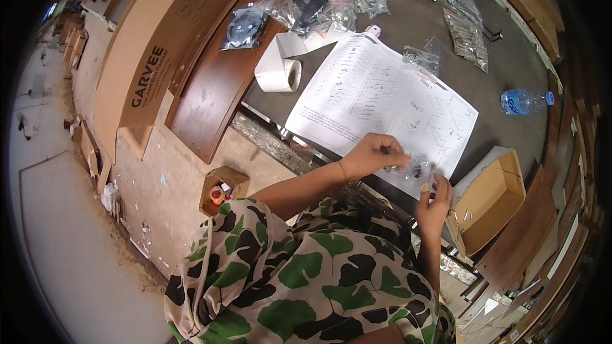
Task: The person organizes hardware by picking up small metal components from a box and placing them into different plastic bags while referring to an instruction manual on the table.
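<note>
A small clear plastic bag (417, 169) with dark bits in it lies between my hands, over the lower edge of a printed instruction sheet (357, 89). My left hand (377, 155) is closed in a pinch on the bag's near-left side. Just right of the bag, my right hand (436, 202) has its fingers apart and slightly bent, with something pale on one fingertip. Another small clear bag of hardware (421, 58) rests on the sheet's far right edge.
Several hardware bags (312, 9) lie at the far side, with a white label roll (290, 75) nearer. A bag of screws (466, 38), a water bottle (526, 102) and an open cardboard box (494, 207) are on the right. Brown boards (204, 111) and a long carton (150, 57) stand left.
</note>
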